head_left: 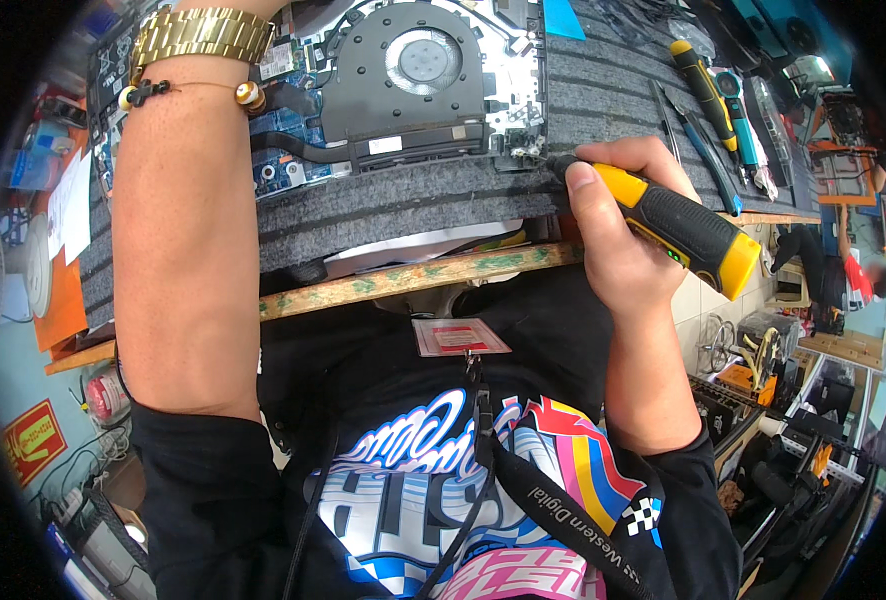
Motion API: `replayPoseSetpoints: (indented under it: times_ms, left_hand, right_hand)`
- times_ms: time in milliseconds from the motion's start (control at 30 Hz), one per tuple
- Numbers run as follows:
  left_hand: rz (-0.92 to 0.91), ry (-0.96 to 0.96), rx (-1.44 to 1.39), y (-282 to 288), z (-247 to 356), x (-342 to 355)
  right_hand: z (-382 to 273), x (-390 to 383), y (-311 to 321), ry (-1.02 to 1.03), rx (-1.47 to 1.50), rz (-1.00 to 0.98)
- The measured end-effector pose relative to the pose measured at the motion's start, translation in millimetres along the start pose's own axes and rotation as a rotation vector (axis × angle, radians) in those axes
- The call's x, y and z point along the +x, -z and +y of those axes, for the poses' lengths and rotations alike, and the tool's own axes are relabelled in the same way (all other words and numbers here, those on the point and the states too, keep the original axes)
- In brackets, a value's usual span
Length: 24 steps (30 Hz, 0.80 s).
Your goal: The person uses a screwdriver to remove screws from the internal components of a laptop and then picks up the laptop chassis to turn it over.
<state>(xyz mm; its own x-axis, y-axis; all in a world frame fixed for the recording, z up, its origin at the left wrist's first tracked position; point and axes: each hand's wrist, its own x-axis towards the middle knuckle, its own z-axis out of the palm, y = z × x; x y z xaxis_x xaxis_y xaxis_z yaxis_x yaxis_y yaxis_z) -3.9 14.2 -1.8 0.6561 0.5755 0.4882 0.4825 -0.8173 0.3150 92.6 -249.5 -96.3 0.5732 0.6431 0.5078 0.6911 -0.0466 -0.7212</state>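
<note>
An open laptop chassis [508,80] shows its blue circuit board, round fan [415,62] and black heat pipe, lying on a grey ridged mat [603,90]. My left hand [238,6] reaches over its left side, mostly beyond the upper edge, fingers hidden, above a wrist with a gold watch and bead bracelet. My right hand [613,220] grips a yellow-and-black electric screwdriver [698,235], whose front end is near the laptop’s lower right corner; the tip is too small to make out.
Right on the mat lie a yellow screwdriver [701,90], a teal tool [743,120] and slim tools [703,150]. The wooden bench edge [413,275] crosses below. A person [853,280] in red is at far right. Papers [68,210] and a fire extinguisher [103,395] are left.
</note>
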Motion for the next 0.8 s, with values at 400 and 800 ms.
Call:
replayPoseSetpoints:
  times_ms: [400,800]
  left_hand:
    - [-0.015,0.008,-0.003,-2.4,1.9,-3.2]
    - [0.007,-0.022,-0.032,-9.5,-3.3,2.8]
  right_hand:
    - [1.1,1.1,0.0,0.039,-0.034,0.012]
    - [2.0,0.1,-0.4,0.014,-0.039,0.026]
